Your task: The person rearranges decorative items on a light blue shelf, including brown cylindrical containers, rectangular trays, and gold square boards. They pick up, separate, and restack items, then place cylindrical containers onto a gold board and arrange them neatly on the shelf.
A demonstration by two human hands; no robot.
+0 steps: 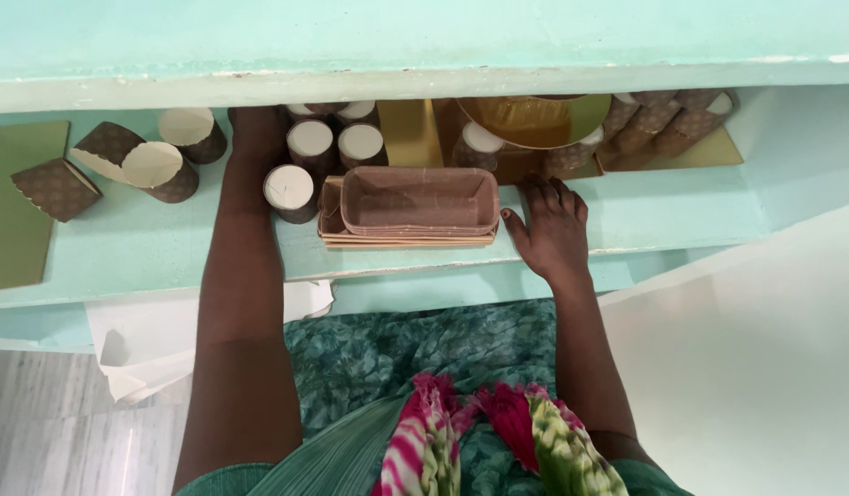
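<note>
Reaching into the mint-green shelf (149, 248) with both arms; I log positions. My left hand (256, 129) is far back under the upper ledge (424, 78), among the upright brown paper cups (311, 142); its fingers are in shadow, so I cannot tell whether they are closed on a cup or loose. My right hand (548, 230) lies flat and relaxed on the shelf surface, fingers spread, grasping nothing, its thumb just beside the right end of the stack of brown rectangular paper trays (415, 207), which sits at the shelf's front edge between my arms. One cup (289, 193) stands touching the stack's left end.

Judgement: to lift the stack cleanly I should pinch both short ends together, keeping it level so the nested trays do not slide apart. The neighbouring cup could tip if I drag leftward. Round gold boards (534, 119) sit behind; loose cups (158, 170) lie on their sides at far left, well apart
</note>
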